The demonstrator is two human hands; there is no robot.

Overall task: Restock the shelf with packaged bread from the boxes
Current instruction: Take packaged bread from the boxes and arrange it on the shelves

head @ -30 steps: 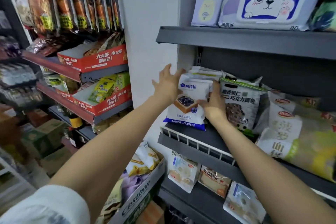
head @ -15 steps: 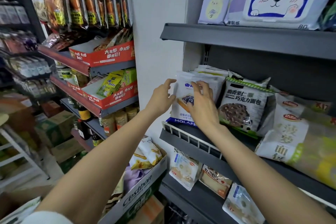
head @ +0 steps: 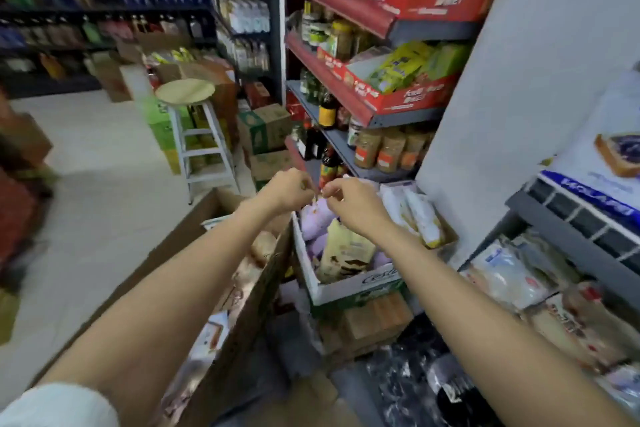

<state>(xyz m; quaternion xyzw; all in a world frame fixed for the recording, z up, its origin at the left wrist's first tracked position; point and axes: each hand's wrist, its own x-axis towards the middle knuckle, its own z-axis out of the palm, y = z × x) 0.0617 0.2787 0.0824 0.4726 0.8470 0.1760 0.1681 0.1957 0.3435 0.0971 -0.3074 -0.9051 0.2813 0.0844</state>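
My left hand (head: 287, 189) and my right hand (head: 353, 201) hover close together above a white carton (head: 349, 286) on the floor. Both have curled fingers, and I see nothing in either. The carton holds purple bread packs (head: 315, 218), a cream and brown pack (head: 346, 250) and white and yellow packs (head: 415, 211). To its left, a long brown cardboard box (head: 194, 229) holds more packaged bread. At the right edge, a white and blue bread pack (head: 602, 156) stands on the grey shelf (head: 571, 218). More bread packs (head: 509, 274) lie on the shelf below.
A white stool (head: 185, 92) stands in the aisle beside stacked green cartons (head: 162, 121). Shelves with jars and bottles (head: 381, 146) and red display trays (head: 408, 97) rise behind the carton. Black plastic (head: 415, 385) lies on the floor near my right arm.
My head turned down and left, away from the shelf. Both hands left the white and blue bread pack on the shelf and dropped over the white carton.
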